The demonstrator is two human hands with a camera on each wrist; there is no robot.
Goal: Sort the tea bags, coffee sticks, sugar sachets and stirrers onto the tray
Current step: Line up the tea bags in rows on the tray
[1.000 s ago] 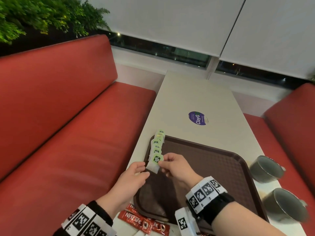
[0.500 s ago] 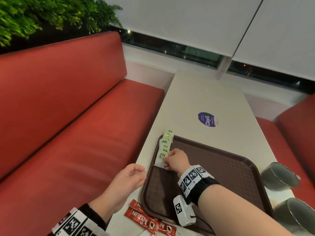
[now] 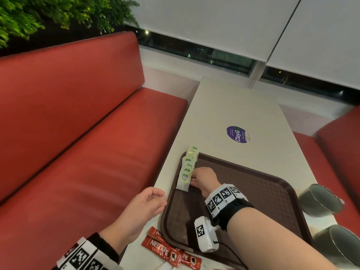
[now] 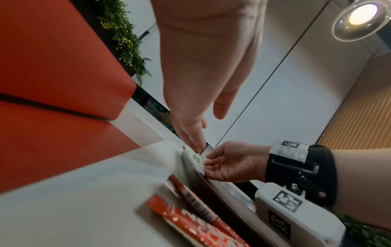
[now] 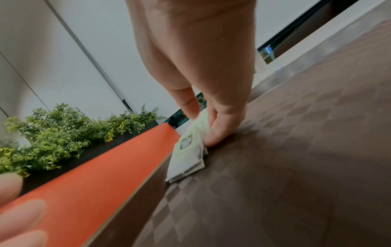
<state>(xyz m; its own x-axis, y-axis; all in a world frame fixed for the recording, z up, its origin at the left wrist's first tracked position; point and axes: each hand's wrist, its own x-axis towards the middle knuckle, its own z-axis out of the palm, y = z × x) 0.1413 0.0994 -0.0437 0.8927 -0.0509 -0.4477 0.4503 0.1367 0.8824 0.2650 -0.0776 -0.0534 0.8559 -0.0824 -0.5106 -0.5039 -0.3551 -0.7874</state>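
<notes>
A row of several green-and-white tea bags (image 3: 188, 164) lies overlapped along the left edge of the brown tray (image 3: 263, 191). My right hand (image 3: 192, 179) is low over the tray and pinches the right edge of the nearest tea bag (image 3: 184, 181), which lies at the near end of the row. In the right wrist view the thumb sits on top of this tea bag (image 5: 187, 153) and a finger presses its side. My left hand (image 3: 155, 199) hovers empty with relaxed fingers just left of the tray. Red coffee sticks (image 3: 163, 248) lie on the table near the tray's front left corner.
Two grey cups (image 3: 319, 201) (image 3: 339, 248) stand to the right of the tray. A purple sticker (image 3: 236, 134) marks the white table beyond it. Red bench seats (image 3: 87, 162) flank the table on both sides.
My right hand carried the tea bag from the air down onto the near end of the row. The left hand let go of it and drew back to the left.
</notes>
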